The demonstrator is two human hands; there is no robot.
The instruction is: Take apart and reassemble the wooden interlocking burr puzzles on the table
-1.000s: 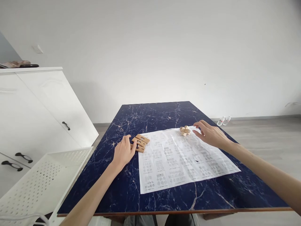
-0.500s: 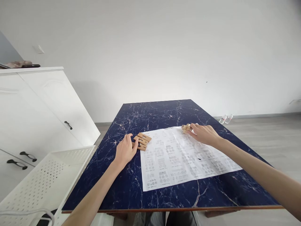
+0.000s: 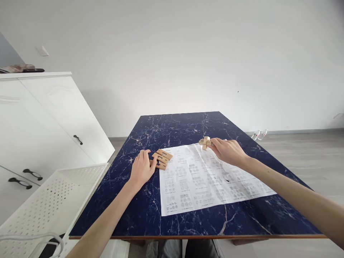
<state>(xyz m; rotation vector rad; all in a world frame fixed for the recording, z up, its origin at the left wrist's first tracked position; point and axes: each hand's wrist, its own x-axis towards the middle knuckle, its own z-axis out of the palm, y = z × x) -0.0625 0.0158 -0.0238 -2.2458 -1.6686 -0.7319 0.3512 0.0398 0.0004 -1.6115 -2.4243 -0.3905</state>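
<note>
In my right hand (image 3: 229,151) is a small wooden burr puzzle (image 3: 205,143), its crossed blocks pinched by their right end near the top edge of a printed sheet (image 3: 185,204). The fingers hide part of that end. My left hand (image 3: 141,167) rests at the left end of several flat wooden pieces (image 3: 161,159), its fingers apart and its thumb touching the nearest one. These pieces have slots and dark number marks, and lie fanned over one another at the sheet's upper left corner.
Under everything is a dark blue marbled table (image 3: 172,125). White cabinets (image 3: 51,111) and a white perforated bin (image 3: 53,200) stand on the left. Clear plastic bottles (image 3: 259,134) are on the floor beyond the right edge. A pale wall rises behind.
My right hand has shifted slightly left with the burr puzzle, which is now turned so that its cross shape shows. The left hand stays by the flat pieces.
</note>
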